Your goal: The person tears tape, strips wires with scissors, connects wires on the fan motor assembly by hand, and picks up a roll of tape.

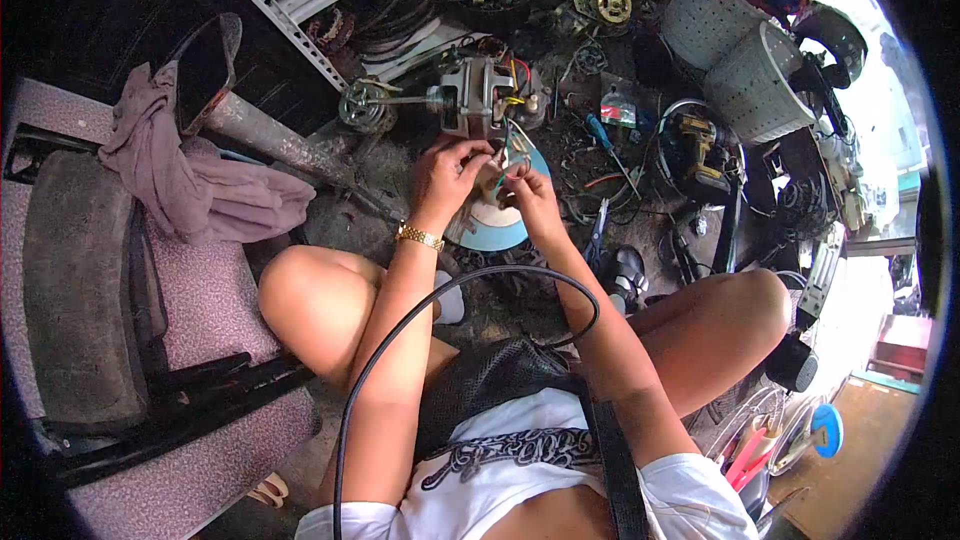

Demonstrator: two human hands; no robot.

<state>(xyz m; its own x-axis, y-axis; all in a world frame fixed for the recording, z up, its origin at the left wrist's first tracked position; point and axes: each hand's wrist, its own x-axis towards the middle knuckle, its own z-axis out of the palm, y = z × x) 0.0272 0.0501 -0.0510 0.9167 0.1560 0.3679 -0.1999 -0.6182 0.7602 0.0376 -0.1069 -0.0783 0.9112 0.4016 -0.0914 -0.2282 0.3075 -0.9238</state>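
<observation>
In front of me lies a fan motor point(470, 100) with a long shaft pointing left and red, yellow and green wires coming off its right side. My left hand point(447, 180) is closed just below the motor, its thumb and fingertips pinched beside the wires; what sits between them is too small to make out. Close by on the right, my right hand point(532, 198) pinches a thin green wire point(500, 181). Beneath both hands is a round blue and white disc point(492, 237), partly covered by them.
A blue-handled screwdriver point(600, 132), scissors point(599, 230) and a yellow cordless drill point(703, 148) lie to the right. Perforated white baskets point(755, 85) stand behind them. A metal post point(270, 140) and cloth point(210, 185) are at left. A black cable point(420, 302) loops across my arms.
</observation>
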